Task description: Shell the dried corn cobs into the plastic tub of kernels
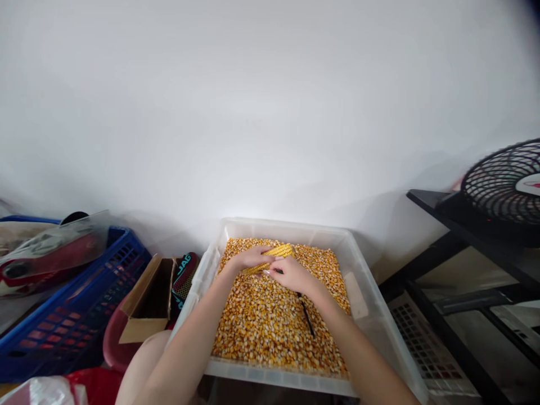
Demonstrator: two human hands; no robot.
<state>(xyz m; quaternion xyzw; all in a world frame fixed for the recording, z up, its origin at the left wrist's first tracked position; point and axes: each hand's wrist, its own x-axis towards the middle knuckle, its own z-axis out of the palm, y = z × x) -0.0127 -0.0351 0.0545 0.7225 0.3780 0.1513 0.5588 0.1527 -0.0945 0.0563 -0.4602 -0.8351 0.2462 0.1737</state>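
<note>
1 cob (pixel 282 251) in L-hand (pixel 253 257); "JAG" lbl (pixel 184 264)

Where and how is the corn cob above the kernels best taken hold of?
Probably around the left part of the corn cob, with the left hand coming from the left: its long, rounded body slants away to the right, so fingers can wrap across it, leaving the far right end uncovered and the near side to the right hand.

On my remote feed, mid-frame, I counted one left hand (pixel 254 257), one right hand (pixel 292 274), one corn cob (pixel 282 251), one plastic bin (pixel 372 301); loose kernels (pixel 261 332) beyond counting. Lower left: one blue basket (pixel 95 295), one open carton (pixel 145 329). Right edge: one fan (pixel 502 183).
</note>
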